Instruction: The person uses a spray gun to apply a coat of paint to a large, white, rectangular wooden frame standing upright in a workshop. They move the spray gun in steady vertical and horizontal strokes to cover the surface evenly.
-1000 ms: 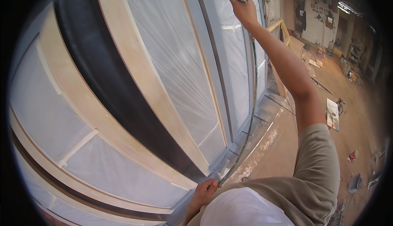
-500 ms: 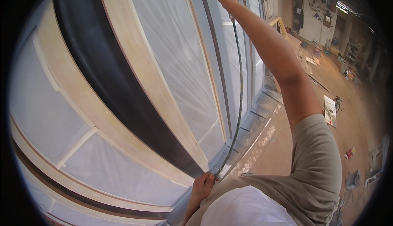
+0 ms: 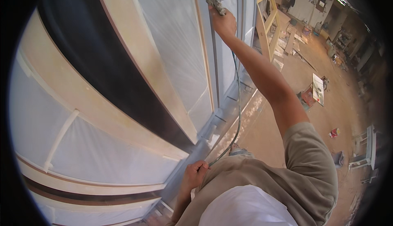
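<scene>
My right hand [image 3: 224,24] is stretched far out in front, closed round a spray gun [image 3: 215,6] with a grey cup at its far end. A thin green hose [image 3: 238,103] hangs from below that hand and curves down to my waist. There my left hand [image 3: 194,175] is closed on the hose. Beside me on the left stand large cream-coloured frames [image 3: 135,130] with a wide glossy black band [image 3: 102,62] between two of them. Whitish plastic sheeting [image 3: 168,29], edged with tape, covers the panels next to the band.
A yellow wooden frame [image 3: 268,25] leans beyond the panels. On the brown floor [image 3: 262,123] at the right lie a white board [image 3: 318,89], a small red can [image 3: 334,132] and a pale frame [image 3: 368,148]. Scattered boards and clutter lie farther back.
The spray gun and my right hand have come lower into view. My left hand, still on the hose, sits slightly further left and higher. The whole view has shifted.
</scene>
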A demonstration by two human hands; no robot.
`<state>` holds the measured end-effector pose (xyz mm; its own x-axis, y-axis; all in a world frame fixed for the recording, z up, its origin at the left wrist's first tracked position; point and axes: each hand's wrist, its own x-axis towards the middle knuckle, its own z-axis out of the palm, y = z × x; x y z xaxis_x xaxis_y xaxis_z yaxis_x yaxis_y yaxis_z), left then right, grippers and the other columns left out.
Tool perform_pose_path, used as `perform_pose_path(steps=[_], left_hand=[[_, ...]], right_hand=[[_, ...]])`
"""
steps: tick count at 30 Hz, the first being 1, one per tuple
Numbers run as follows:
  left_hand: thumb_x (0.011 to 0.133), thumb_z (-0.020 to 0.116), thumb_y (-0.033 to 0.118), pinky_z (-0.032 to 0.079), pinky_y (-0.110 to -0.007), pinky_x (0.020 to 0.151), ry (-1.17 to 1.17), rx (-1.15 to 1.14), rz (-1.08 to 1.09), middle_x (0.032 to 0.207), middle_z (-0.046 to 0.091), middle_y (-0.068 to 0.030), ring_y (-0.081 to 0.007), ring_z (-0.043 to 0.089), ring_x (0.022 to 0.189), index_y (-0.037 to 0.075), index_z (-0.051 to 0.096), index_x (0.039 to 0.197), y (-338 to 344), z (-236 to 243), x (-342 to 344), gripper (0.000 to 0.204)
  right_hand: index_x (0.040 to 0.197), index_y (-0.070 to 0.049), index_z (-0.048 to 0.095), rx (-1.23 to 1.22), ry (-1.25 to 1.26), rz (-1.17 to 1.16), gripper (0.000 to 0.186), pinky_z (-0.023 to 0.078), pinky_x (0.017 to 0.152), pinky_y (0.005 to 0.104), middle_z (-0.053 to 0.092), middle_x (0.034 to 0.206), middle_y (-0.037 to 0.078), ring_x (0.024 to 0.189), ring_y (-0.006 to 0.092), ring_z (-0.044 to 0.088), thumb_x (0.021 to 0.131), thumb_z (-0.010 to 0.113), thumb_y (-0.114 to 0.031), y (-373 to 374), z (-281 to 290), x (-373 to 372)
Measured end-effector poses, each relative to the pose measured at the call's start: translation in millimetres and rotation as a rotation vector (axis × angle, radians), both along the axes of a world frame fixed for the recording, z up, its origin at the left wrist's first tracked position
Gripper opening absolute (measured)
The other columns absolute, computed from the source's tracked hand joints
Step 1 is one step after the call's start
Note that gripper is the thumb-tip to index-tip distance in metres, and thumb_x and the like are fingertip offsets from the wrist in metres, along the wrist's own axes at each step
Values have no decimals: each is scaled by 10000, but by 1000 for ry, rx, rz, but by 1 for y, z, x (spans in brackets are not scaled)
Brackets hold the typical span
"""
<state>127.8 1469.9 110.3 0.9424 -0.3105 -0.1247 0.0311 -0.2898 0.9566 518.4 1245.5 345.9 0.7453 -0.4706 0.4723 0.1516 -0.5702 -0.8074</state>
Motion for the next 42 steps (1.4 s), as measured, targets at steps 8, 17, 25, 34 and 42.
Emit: perform_pose_path(steps=[8, 17, 25, 34, 42], left_hand=[[992, 578, 280, 480, -343, 653, 93, -27, -80, 764, 663, -175, -226, 655, 701, 0, 675, 918, 2, 5, -6, 305], [980, 592, 273, 494, -378, 675, 375, 14, -118, 797, 658, -199, -322, 656, 729, 11, 673, 941, -6, -29, -17, 277], [982, 601, 281, 483, -362, 666, 711, 45, -31, 743, 638, -163, -235, 622, 675, 12, 672, 947, -26, -92, -39, 280], [980, 599, 305, 463, -360, 633, 1032, 89, 96, 701, 626, -149, -231, 603, 644, 22, 673, 943, -64, -185, -71, 294], [972, 610, 292, 461, -372, 638, 1246, 87, 106, 698, 619, -166, -240, 590, 635, 5, 656, 929, -100, -205, -61, 294]], right_hand=[[937, -18, 685, -18, 142, -41, 496, 477, 753, 507, 675, 858, 259, 876, 491, 622, 899, 674, -512, -18, -151, -20], [843, -45, 641, -2, 385, -123, 495, 474, 734, 539, 687, 833, 232, 844, 479, 633, 888, 662, -537, -18, -314, -34], [918, -44, 682, -26, 559, -165, 427, 481, 731, 514, 674, 822, 240, 846, 480, 627, 887, 704, -469, -35, -484, -39], [898, -69, 677, -15, 732, -197, 464, 493, 751, 541, 700, 839, 211, 850, 460, 653, 867, 687, -531, -47, -657, -51], [934, -76, 692, -44, 924, -220, 504, 511, 774, 526, 713, 861, 205, 864, 443, 668, 866, 658, -574, -57, -768, -58]])
